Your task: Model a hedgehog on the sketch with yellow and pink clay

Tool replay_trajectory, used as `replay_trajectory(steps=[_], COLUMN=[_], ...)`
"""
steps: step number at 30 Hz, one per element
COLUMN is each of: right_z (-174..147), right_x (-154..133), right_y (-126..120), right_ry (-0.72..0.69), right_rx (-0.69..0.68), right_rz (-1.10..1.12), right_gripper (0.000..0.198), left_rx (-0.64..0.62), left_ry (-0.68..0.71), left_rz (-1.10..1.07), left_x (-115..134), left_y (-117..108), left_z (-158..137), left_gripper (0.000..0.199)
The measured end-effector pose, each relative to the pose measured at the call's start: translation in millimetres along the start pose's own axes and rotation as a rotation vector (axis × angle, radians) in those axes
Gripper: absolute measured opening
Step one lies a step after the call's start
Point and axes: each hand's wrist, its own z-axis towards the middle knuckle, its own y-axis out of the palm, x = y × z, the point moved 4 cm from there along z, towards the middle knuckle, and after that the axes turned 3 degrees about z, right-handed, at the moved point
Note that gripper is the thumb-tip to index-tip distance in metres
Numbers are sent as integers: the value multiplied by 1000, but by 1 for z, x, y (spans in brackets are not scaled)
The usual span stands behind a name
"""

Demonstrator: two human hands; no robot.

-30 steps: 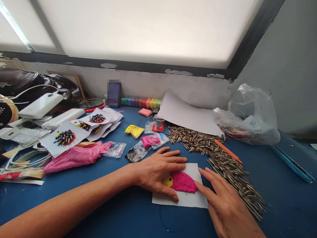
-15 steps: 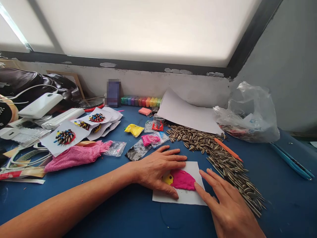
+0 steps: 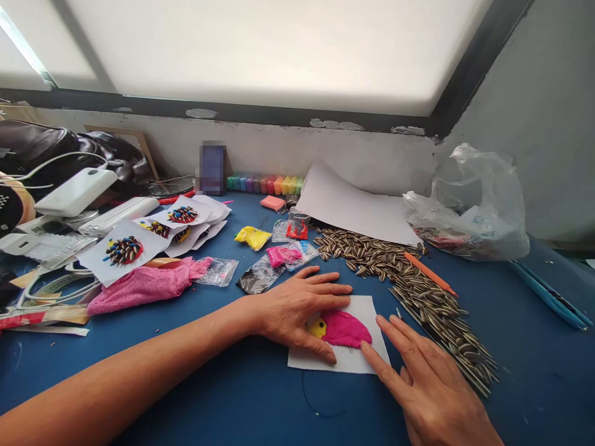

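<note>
A flat patch of pink modelling clay (image 3: 344,329) with a yellow clay piece (image 3: 318,327) at its left end lies on a white sheet of paper (image 3: 356,362). A small dark dot marks the yellow piece. My left hand (image 3: 302,313) rests on the paper's left side, fingers spread, thumb below the clay and partly covering the yellow piece. My right hand (image 3: 418,375) is at the paper's right edge, its index fingertip at the lower right end of the pink clay. Its fingers are stretched out and hold nothing.
Sunflower seeds (image 3: 432,303) lie heaped right of the paper, with an orange stick (image 3: 430,274) on them. Behind are clay packets (image 3: 284,254) and a plastic bag (image 3: 474,217). Seed-covered cards (image 3: 123,251) and a pink cloth (image 3: 144,290) lie left.
My right index finger has shifted slightly left and down along the clay's right end. My left hand stays on the paper. The whole view has shifted a little.
</note>
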Motion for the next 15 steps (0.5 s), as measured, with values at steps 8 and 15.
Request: replay_trajectory(steps=[8, 15], right_z=[-1, 5], right_x=[1, 0], right_y=[-1, -6], right_ry=[20, 105], right_rx=[-7, -4], right_rz=[1, 24], right_gripper=[50, 44], left_rx=[22, 34], left_ry=[10, 7], left_rz=[-19, -21], left_x=[1, 0], left_y=[-1, -1], left_z=[0, 0], left_gripper=[85, 84])
